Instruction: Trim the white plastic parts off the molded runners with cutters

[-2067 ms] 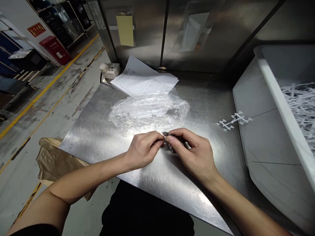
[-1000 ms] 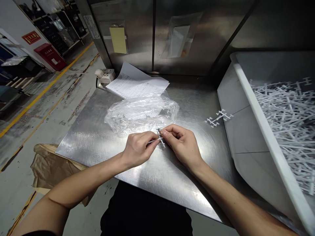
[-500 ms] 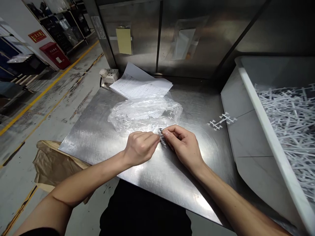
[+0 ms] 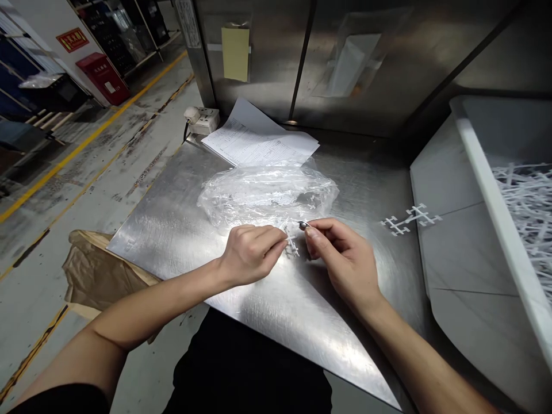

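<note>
My left hand [image 4: 252,253] is closed in a pinch on a small white plastic sprue piece [image 4: 292,246] held just above the steel table [image 4: 276,299]. My right hand [image 4: 340,256] is closed too, its thumb and forefinger pinching a tiny grey part [image 4: 303,225] a short gap to the right of the sprue. Right behind both hands lies a crumpled clear plastic bag [image 4: 267,195] with small white parts inside.
Another white sprue [image 4: 409,219] lies on the table to the right, beside a big grey bin [image 4: 478,190] full of white sprues [image 4: 528,213]. Printed sheets [image 4: 259,144] and a power strip [image 4: 202,119] sit at the back. Brown paper [image 4: 99,276] hangs off the left edge.
My hands were pressed together on the sprue; now the right hand has drawn slightly right with a tiny part pinched, leaving a gap. The view has shifted a little.
</note>
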{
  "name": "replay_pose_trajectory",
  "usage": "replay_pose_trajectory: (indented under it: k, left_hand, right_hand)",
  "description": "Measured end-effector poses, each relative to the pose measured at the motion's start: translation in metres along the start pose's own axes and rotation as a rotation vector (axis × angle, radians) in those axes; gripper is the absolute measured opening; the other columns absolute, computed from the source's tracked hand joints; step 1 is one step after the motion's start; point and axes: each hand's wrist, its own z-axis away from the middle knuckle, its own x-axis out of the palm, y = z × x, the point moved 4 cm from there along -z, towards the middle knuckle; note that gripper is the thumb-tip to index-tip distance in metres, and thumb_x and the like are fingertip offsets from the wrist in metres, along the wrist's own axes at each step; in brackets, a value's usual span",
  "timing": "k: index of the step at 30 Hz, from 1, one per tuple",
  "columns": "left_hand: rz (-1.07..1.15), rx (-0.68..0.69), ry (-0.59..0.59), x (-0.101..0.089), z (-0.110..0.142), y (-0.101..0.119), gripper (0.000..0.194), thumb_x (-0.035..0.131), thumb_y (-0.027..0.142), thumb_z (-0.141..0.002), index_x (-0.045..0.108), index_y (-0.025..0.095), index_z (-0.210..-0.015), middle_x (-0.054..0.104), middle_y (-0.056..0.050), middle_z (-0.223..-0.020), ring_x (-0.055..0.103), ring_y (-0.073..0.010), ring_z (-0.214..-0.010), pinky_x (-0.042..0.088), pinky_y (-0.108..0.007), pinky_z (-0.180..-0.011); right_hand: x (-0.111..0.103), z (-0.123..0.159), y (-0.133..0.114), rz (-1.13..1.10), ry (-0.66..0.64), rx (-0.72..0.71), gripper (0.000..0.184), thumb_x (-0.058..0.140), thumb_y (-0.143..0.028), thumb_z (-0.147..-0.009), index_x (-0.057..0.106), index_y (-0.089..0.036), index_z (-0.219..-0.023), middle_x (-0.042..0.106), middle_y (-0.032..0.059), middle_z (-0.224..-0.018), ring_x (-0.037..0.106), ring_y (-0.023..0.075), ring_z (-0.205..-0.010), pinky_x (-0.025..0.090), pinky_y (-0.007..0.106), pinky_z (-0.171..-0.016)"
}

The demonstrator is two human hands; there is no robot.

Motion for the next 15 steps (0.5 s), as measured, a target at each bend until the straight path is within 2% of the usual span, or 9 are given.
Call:
replay_pose_trajectory:
  k: [4,9,12,15]
  left_hand:
    - [0.095,-0.056,0.039,-0.007,-0.002,-0.001,0.014,0.063,0.022,-0.108,0.073,0.019,-0.099,0.079,0.000,-0.081,0.069,-0.0123,-0.064,0.049,-0.026,-0.060]
    - [0.210,-0.104,0.154,-0.020,-0.005,-0.003,0.010,0.063,0.022,-0.108,0.069,0.018,-0.100,0.071,0.003,-0.072,0.060,-0.0092,-0.056,0.044,-0.023,-0.054]
    - [0.269,-0.106,0.191,-0.024,-0.004,-0.004,0.008,0.063,0.021,-0.108,0.068,0.019,-0.103,0.072,0.002,-0.074,0.064,-0.0099,-0.059,0.047,-0.023,-0.056]
    - [0.339,-0.121,0.211,-0.025,-0.002,-0.006,0.007,0.063,0.022,-0.109,0.067,0.019,-0.105,0.073,0.002,-0.076,0.067,-0.0106,-0.062,0.051,-0.024,-0.059]
  right_hand:
    - [-0.012,-0.003,-0.008,0.069,0.056,-0.045,0.018,0.071,-0.041,-0.104,0.074,-0.024,-0.099,0.068,0.0000,-0.074,0.064,0.0188,-0.068,0.052,0.033,-0.067]
    - [-0.023,-0.007,-0.017,0.228,0.018,-0.100,0.016,0.065,-0.040,-0.109,0.070,-0.026,-0.103,0.075,0.0027,-0.085,0.072,0.0226,-0.078,0.056,0.037,-0.076]
    - [-0.024,-0.008,-0.019,0.407,-0.044,-0.163,0.016,0.060,-0.039,-0.109,0.068,-0.026,-0.113,0.078,0.0048,-0.095,0.073,0.0248,-0.085,0.054,0.038,-0.079]
    - [-0.019,-0.008,-0.020,0.485,-0.177,-0.204,0.019,0.054,-0.038,-0.112,0.066,-0.026,-0.120,0.079,0.0074,-0.110,0.074,0.0275,-0.098,0.054,0.040,-0.084]
